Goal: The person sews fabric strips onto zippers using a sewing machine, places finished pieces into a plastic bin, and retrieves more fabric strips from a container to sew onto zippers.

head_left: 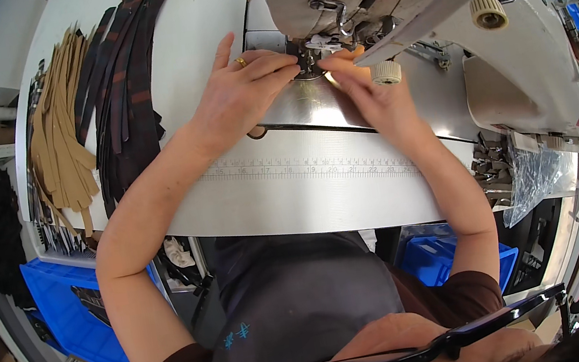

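Left hand (234,88) and right hand (369,87): fingertips pinched together on a small workpiece, hidden, under the grey sewing machine's presser foot (310,65), far-right part of white counter (206,21). Tan and dark strap stacks (92,113) near left edge.

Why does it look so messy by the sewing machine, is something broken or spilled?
Nothing looks broken or spilled. Both hands, left hand and right hand, sit at the sewing machine's needle area. The tan strips and dark strips lie fanned in loose piles, a bit untidy.
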The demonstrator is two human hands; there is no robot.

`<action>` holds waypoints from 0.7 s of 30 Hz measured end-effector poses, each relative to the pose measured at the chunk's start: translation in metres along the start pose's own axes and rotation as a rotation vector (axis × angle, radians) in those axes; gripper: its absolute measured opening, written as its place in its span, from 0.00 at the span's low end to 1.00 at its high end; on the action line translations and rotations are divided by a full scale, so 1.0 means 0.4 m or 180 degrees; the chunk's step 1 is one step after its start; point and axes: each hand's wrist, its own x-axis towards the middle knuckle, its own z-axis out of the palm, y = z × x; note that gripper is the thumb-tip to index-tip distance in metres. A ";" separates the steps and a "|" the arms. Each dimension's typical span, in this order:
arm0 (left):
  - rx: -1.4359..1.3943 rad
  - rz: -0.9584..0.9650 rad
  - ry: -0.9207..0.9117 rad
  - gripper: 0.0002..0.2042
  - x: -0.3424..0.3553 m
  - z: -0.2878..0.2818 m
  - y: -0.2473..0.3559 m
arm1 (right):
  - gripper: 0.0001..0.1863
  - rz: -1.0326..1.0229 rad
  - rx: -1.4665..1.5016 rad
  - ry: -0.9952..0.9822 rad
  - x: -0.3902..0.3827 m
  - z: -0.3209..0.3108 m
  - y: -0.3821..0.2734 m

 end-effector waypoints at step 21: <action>0.0140 -0.0074 -0.0165 0.11 0.017 0.002 -0.014 | 0.16 -0.0911 -0.2418 -0.0159 -0.006 0.037 -0.006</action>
